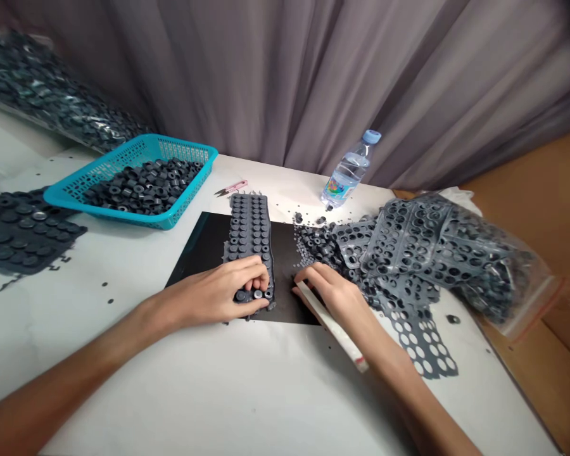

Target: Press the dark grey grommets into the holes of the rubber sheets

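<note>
A dark grey moulded rubber sheet (249,221) with rows of round parts lies lengthwise on a black mat (287,297). My left hand (242,285) is on its near end, fingers curled and thumb stretched along the near edge, holding the sheet. Between thumb and fingers a few round parts show, one with a pale centre. To the right, my right hand (335,291) is closed around a long white flat-sided stick (335,329) that slants back toward my wrist. The stick's far tip is hidden by the fingers, low over the mat.
A turquoise basket (171,218) holds many loose rubber rings. Beside the right hand lie punched sheets (408,234), loose rings (318,240) and a plastic bag (527,278). Behind stand a water bottle (346,174) and pink snips (232,187); more sheets (23,234) lie left.
</note>
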The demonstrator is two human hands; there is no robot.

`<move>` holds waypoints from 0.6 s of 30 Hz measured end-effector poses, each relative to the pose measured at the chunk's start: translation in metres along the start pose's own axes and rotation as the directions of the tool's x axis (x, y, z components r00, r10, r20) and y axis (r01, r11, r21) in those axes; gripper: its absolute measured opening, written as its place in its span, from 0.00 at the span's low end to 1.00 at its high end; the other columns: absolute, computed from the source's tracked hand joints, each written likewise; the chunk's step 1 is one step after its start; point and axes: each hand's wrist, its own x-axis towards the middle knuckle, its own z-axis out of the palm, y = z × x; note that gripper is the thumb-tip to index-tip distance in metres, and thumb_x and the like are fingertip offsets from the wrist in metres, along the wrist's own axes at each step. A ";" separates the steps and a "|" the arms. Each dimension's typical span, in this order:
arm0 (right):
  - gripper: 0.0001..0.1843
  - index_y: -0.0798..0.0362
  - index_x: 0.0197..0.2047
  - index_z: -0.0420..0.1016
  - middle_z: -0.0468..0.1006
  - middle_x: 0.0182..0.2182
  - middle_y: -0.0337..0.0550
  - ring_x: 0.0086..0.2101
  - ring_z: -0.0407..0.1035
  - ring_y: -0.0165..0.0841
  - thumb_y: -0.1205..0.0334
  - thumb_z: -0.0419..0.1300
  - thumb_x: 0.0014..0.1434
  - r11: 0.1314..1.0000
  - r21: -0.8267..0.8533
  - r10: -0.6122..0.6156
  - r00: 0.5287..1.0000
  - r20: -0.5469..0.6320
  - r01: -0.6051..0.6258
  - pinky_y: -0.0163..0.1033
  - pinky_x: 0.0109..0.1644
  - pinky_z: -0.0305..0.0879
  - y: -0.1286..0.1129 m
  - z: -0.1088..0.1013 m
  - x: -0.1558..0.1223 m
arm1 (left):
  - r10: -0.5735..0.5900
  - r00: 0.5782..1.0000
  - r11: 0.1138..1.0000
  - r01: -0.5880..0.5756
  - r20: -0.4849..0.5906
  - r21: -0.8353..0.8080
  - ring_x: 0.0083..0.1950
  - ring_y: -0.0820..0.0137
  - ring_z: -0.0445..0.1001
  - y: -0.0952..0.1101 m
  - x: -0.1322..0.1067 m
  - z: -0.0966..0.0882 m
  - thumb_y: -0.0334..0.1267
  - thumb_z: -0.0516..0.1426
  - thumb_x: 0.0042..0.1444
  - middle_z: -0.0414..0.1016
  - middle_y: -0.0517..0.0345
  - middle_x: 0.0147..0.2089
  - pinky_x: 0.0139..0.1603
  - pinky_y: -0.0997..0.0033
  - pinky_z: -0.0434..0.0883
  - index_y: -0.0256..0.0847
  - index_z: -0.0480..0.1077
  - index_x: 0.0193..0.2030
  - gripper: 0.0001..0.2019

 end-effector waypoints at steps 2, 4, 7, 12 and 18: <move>0.06 0.48 0.46 0.70 0.76 0.42 0.45 0.43 0.74 0.38 0.64 0.53 0.73 0.996 -0.065 -0.053 0.998 0.020 0.055 0.41 0.46 0.71 -0.002 0.000 0.000 | 0.017 1.000 1.000 -0.017 -0.009 0.026 0.44 0.67 0.71 0.002 0.000 0.001 0.42 0.59 0.65 0.70 0.59 0.44 0.47 0.66 0.69 0.45 0.68 0.46 0.07; 0.10 0.48 0.50 0.69 0.75 0.46 0.48 0.46 0.73 0.40 0.70 0.51 0.72 0.993 -0.069 -0.089 0.995 0.055 0.092 0.43 0.48 0.72 -0.005 -0.003 -0.002 | 0.054 0.999 0.996 -0.054 -0.006 0.072 0.44 0.67 0.72 0.005 0.001 0.001 0.40 0.59 0.66 0.70 0.59 0.46 0.48 0.66 0.69 0.45 0.68 0.49 0.07; 0.22 0.49 0.58 0.67 0.74 0.54 0.52 0.52 0.72 0.42 0.78 0.48 0.67 0.991 -0.067 -0.116 0.993 0.030 0.118 0.47 0.54 0.74 -0.009 -0.005 -0.004 | 0.101 0.995 0.989 -0.100 -0.004 0.111 0.47 0.67 0.74 0.007 0.000 -0.001 0.39 0.58 0.68 0.71 0.58 0.50 0.52 0.65 0.68 0.47 0.70 0.52 0.08; 0.28 0.53 0.63 0.67 0.75 0.56 0.56 0.53 0.73 0.46 0.80 0.50 0.61 0.976 -0.151 -0.168 0.985 -0.043 0.160 0.51 0.55 0.77 -0.005 0.008 -0.001 | 0.140 0.990 0.982 -0.136 -0.023 0.130 0.48 0.66 0.75 0.009 -0.002 -0.001 0.36 0.56 0.69 0.72 0.57 0.49 0.52 0.65 0.69 0.44 0.71 0.48 0.04; 0.36 0.54 0.70 0.63 0.75 0.57 0.56 0.54 0.72 0.47 0.82 0.50 0.61 0.950 -0.247 -0.204 0.979 -0.022 0.192 0.56 0.59 0.75 0.001 0.008 -0.001 | 0.208 0.975 0.963 -0.188 -0.085 0.195 0.50 0.62 0.76 0.011 -0.003 -0.002 0.35 0.57 0.66 0.72 0.55 0.49 0.55 0.62 0.69 0.43 0.70 0.48 0.04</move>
